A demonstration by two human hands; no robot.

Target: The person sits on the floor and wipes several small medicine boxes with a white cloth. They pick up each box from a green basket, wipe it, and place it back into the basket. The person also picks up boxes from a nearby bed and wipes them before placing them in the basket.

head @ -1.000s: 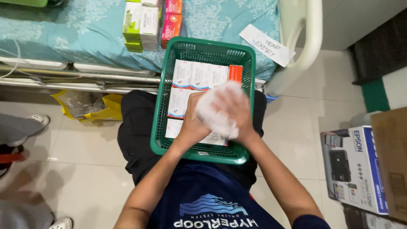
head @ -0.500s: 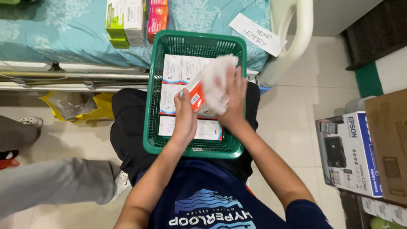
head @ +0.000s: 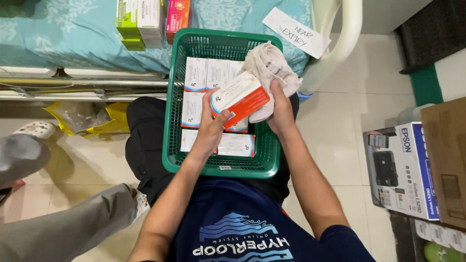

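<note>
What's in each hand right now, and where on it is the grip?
The left hand holds a white and orange box by its lower left end, thumb on the front face. The right hand grips a crumpled white cloth from below, bunched against the box.

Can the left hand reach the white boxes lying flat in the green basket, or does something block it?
Probably yes. The left hand hovers right over the flat white boxes in the green basket, with nothing between. But it already grips a white and orange box, so its fingers are not free.
</note>
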